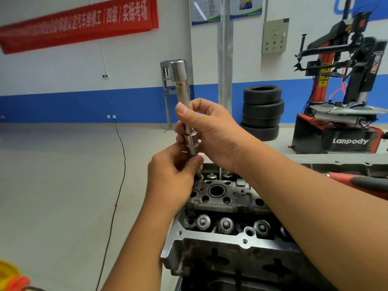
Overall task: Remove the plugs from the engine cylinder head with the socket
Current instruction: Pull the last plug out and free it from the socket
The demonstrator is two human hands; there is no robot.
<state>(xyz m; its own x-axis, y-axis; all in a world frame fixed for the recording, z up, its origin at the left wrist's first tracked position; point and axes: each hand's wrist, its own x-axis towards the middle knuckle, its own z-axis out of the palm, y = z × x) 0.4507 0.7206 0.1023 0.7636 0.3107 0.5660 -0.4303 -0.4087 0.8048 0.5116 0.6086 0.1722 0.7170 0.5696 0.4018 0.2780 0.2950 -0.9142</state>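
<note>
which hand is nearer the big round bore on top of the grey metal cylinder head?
Left. The left hand hangs just up-left of the round bore in the grey metal cylinder head; the right hand is higher, gripping the chrome socket tool.

Probably car workshop: tyre changer [344, 85], tyres [262, 112].

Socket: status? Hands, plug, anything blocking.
Right hand grips socket shaft, held upright above cylinder head. Left hand pinches at its lower end; plug not clearly visible. Nothing blocking.
</note>
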